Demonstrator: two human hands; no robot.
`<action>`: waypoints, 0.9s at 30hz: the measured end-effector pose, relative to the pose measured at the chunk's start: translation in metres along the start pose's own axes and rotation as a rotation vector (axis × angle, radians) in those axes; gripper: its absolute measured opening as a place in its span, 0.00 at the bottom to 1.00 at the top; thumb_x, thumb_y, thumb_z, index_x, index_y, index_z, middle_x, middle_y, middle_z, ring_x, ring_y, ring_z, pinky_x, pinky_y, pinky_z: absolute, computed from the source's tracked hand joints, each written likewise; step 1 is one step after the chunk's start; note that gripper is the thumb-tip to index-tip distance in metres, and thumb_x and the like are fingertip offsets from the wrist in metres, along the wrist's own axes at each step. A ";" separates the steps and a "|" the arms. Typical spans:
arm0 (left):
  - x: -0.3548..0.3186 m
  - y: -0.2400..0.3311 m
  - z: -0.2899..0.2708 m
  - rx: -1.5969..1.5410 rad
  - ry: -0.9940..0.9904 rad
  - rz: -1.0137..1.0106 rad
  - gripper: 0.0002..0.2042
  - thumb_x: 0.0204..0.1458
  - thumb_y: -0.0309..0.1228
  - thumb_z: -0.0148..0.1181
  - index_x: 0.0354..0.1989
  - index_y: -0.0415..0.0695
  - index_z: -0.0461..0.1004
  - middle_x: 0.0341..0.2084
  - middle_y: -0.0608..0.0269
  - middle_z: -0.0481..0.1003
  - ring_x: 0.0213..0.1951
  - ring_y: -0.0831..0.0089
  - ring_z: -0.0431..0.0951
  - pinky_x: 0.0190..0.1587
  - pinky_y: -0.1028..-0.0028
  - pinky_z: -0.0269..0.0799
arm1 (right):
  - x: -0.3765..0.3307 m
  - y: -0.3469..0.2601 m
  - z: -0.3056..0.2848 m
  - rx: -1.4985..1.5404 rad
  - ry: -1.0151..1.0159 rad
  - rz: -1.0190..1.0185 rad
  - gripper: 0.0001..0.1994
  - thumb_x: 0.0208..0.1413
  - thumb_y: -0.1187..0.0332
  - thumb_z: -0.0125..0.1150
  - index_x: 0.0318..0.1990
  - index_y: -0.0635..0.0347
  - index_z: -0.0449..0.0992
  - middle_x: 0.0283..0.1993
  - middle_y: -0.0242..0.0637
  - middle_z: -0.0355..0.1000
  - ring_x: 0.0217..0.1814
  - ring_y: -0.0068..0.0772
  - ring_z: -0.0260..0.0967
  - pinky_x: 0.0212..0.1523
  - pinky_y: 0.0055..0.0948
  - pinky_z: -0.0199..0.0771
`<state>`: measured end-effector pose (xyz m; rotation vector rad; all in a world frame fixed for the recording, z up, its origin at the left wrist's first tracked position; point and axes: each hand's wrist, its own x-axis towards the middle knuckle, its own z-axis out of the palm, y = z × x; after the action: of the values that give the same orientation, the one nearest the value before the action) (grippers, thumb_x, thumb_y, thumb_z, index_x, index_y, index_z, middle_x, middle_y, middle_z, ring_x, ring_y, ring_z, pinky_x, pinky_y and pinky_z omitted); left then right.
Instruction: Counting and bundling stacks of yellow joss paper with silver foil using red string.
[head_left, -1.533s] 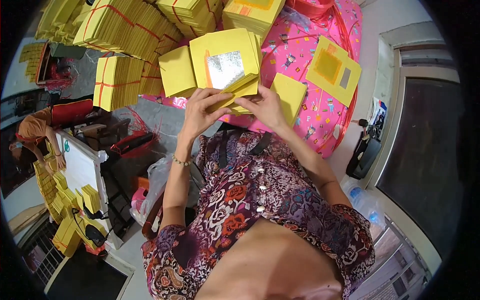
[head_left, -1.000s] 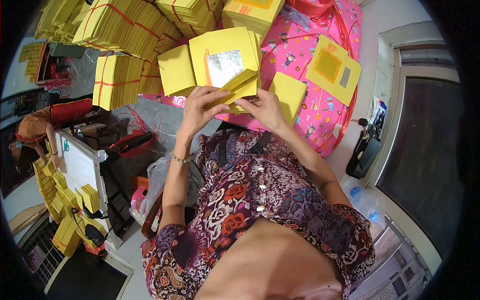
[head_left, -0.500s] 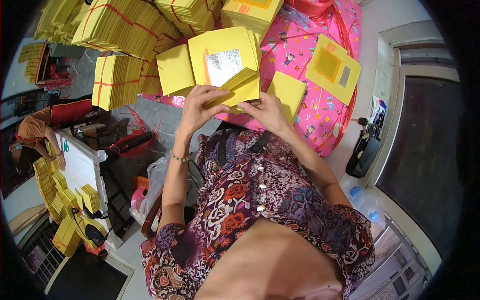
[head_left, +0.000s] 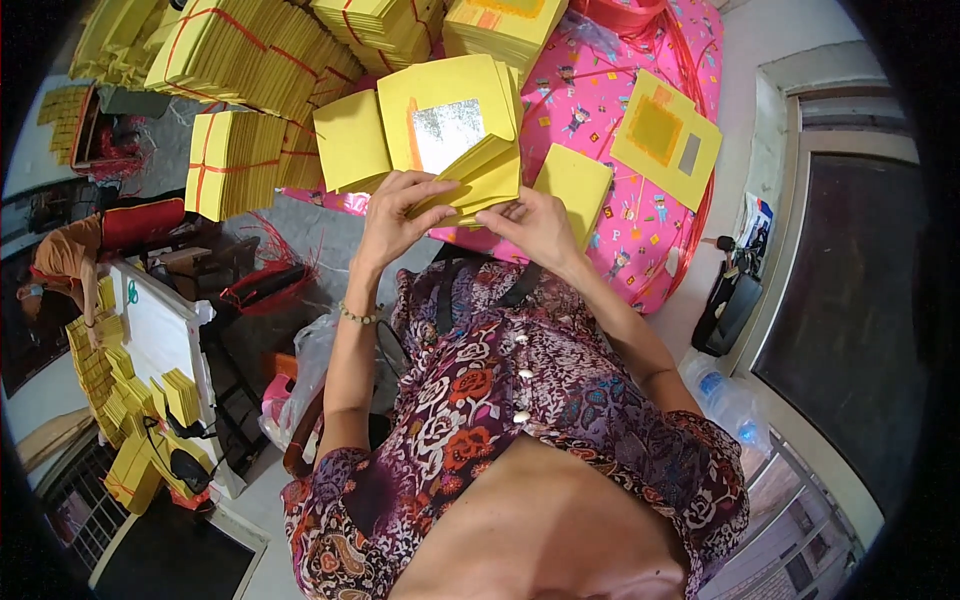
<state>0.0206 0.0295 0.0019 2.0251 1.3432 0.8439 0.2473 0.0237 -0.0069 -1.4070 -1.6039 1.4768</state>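
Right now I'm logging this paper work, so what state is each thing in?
Left hand: gripping the folded sheets.
Right hand: pinching the folded sheets.
Folded sheets: bent over, held up.
Foil-square stack: loose, flat.
Bundles: tied with red string.
Single sheet: flat on pink cloth.

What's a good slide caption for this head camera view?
Both hands, left hand and right hand, fold a stack of yellow paper sheets over a pink patterned cloth.
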 end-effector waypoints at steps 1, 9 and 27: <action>0.000 0.001 0.000 0.000 0.000 0.000 0.17 0.38 0.31 0.70 0.41 0.50 0.80 0.36 0.62 0.76 0.37 0.68 0.74 0.37 0.72 0.71 | -0.003 -0.005 -0.002 0.000 0.000 -0.001 0.18 0.47 0.62 0.67 0.41 0.66 0.75 0.30 0.37 0.77 0.28 0.23 0.73 0.30 0.24 0.72; 0.000 0.002 -0.002 -0.001 0.008 0.004 0.14 0.42 0.29 0.68 0.40 0.48 0.80 0.34 0.62 0.76 0.37 0.68 0.73 0.37 0.72 0.71 | -0.016 -0.024 -0.015 -0.245 0.425 -0.100 0.14 0.44 0.65 0.68 0.35 0.60 0.73 0.27 0.32 0.63 0.21 0.24 0.65 0.23 0.26 0.66; -0.009 0.030 0.007 0.008 0.275 0.094 0.29 0.37 0.27 0.70 0.50 0.40 0.65 0.37 0.52 0.70 0.32 0.64 0.73 0.33 0.69 0.71 | 0.025 -0.049 -0.043 -0.442 0.257 -0.665 0.08 0.42 0.72 0.64 0.30 0.57 0.70 0.37 0.35 0.69 0.47 0.40 0.64 0.46 0.36 0.66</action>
<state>0.0405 0.0097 0.0179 2.0471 1.4053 1.1968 0.2624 0.0701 0.0436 -1.0470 -2.0267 0.5617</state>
